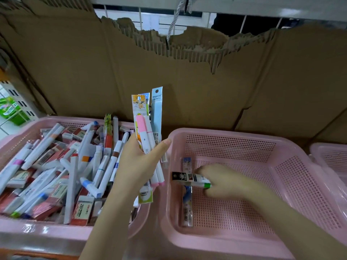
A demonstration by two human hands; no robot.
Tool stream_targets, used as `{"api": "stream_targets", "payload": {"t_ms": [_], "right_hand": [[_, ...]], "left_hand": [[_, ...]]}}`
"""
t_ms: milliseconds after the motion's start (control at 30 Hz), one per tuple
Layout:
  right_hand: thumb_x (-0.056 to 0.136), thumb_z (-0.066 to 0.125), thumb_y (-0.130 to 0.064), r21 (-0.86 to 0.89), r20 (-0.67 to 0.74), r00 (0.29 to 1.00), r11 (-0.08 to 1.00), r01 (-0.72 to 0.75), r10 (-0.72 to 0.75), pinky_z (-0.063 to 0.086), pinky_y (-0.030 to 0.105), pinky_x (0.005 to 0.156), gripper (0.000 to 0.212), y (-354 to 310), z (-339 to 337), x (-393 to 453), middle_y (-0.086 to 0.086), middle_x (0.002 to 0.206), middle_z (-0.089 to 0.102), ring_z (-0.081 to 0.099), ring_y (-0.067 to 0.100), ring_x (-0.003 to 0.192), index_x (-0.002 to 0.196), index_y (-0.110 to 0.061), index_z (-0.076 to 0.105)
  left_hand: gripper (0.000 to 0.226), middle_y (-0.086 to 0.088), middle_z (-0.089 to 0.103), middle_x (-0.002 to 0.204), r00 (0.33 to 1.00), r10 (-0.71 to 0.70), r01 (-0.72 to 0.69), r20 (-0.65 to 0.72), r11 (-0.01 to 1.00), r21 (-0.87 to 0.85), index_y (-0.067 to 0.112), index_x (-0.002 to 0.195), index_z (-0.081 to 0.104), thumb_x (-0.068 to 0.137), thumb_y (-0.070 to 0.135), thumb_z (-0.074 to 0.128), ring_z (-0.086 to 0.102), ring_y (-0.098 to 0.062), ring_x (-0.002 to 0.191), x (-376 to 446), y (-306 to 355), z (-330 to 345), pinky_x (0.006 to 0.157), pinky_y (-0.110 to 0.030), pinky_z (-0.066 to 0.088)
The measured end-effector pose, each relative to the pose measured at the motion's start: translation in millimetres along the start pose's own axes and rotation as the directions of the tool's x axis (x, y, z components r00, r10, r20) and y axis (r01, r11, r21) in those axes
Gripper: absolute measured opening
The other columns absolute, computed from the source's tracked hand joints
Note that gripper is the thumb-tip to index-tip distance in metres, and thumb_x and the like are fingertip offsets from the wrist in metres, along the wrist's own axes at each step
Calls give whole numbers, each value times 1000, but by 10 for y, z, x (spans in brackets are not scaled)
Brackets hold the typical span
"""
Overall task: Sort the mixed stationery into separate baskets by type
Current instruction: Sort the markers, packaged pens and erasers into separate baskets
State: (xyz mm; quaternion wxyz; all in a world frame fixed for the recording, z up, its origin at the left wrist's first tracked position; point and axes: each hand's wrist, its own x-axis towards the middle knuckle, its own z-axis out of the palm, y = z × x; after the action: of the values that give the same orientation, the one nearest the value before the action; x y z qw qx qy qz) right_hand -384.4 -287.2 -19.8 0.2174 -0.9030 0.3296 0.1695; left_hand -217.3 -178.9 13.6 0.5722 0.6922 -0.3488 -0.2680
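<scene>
A pink basket [11, 229] on the left is heaped with mixed white markers and boxed 2B erasers. Over its right edge my left hand [139, 162] grips an upright bundle of packaged pens [144, 128], pink-capped ones among them. To the right stands a second pink basket [293, 162], with one packaged pen [187, 209] lying along its left floor. Inside it my right hand [223, 182] holds a packaged green-tipped pen [189, 179] low over the floor, crosswise above the lying pen.
Torn brown cardboard [75, 68] forms a wall behind the baskets. A third pink basket [330, 156] shows at the far right edge. A green packet [11, 109] hangs on a rack at the far left.
</scene>
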Motion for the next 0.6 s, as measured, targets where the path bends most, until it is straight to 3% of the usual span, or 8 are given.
{"api": "stream_targets", "payload": {"t_ms": [100, 167, 300, 400, 500, 600], "right_hand": [[83, 59, -12, 59, 47, 999, 998, 16, -18, 50, 30, 64, 11, 24, 9, -16, -1, 89, 61, 60, 14, 77, 92, -18, 57], [89, 60, -21, 163, -35, 999, 987, 4, 2, 48, 23, 62, 10, 63, -57, -84, -7, 88, 59, 56, 7, 72, 94, -24, 53], [90, 60, -34, 247, -272, 962, 968, 38, 31, 47, 22, 61, 16, 79, -224, -273, -12, 85, 59, 57, 4, 70, 99, -27, 50], [92, 57, -38, 173, -380, 919, 984, -45, 109, 44, 19, 56, 19, 37, -247, -395, -14, 88, 57, 56, 3, 72, 102, -29, 44], [93, 54, -38, 55, -473, 865, 985, -161, 168, 41, 24, 55, 21, 7, -204, -470, -8, 89, 58, 57, 12, 73, 103, -26, 40], [94, 52, -35, 42, -477, 861, 983, -178, 176, 36, 26, 57, 23, -23, -177, -535, -8, 85, 51, 50, 16, 71, 110, -26, 38]], "left_hand": [[24, -10, 64, 76, 1000, 16, -16, 1, 1000, 15, 12, 89, 59, 79, 29, 73, 64, -13, 69, -15, 7, -19, 64, -26, 55], [25, -6, 59, 69, 999, 31, -31, 12, 999, 37, 12, 86, 58, 76, 28, 75, 60, -9, 60, -27, 21, -25, 55, -18, 51], [27, -9, 64, 76, 999, 39, -42, 26, 995, 96, 14, 89, 61, 74, 29, 77, 63, -14, 67, -51, 69, 64, 55, -19, 51], [28, -4, 67, 75, 997, 39, -44, 60, 995, 91, 16, 90, 62, 72, 31, 78, 66, -15, 70, -74, 149, 222, 58, -23, 55], [35, 0, 69, 78, 993, 27, -38, 115, 994, 98, 19, 92, 65, 68, 41, 78, 67, -12, 74, -91, 212, 383, 66, -31, 56], [33, -2, 70, 83, 989, 5, -21, 146, 994, 110, 18, 93, 65, 71, 37, 78, 67, -13, 75, -91, 239, 536, 63, -23, 55]]}}
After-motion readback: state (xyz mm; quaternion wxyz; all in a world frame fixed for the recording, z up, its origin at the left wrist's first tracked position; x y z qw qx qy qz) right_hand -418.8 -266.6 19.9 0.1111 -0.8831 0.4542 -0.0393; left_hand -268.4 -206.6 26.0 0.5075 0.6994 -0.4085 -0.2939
